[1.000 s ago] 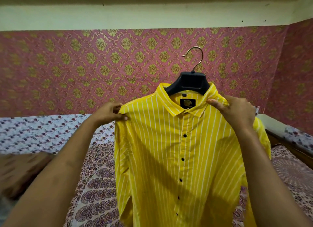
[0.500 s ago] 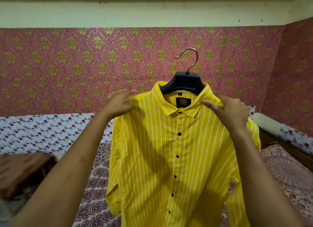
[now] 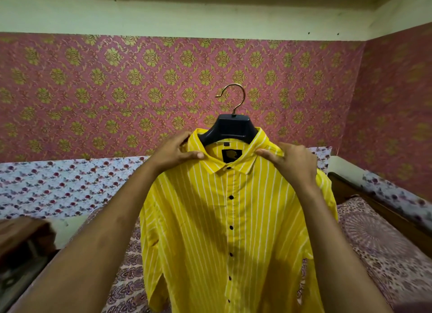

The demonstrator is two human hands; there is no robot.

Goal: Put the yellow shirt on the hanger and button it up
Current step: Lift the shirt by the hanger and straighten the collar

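The yellow shirt [image 3: 210,231] with white stripes hangs in mid-air on a black hanger [image 3: 231,129] with a brass hook. Its front is closed, with several black buttons running down the placket. My left hand [image 3: 174,152] grips the shirt at the left side of the collar, thumb on the front. My right hand [image 3: 289,159] pinches the fabric at the right side of the collar and shoulder. Both forearms reach up from below. The hanger's arms are hidden inside the shirt.
A bed with a paisley-print sheet [image 3: 385,254] lies below and behind the shirt. Floral bedding [image 3: 58,186] runs along a pink and gold patterned wall [image 3: 117,90]. A brown wooden object [image 3: 21,240] sits at the lower left.
My left hand has moved from the shirt's left shoulder inward to the collar. The right hand has shifted slightly toward the collar. The shirt and hanger have moved a little right in view.
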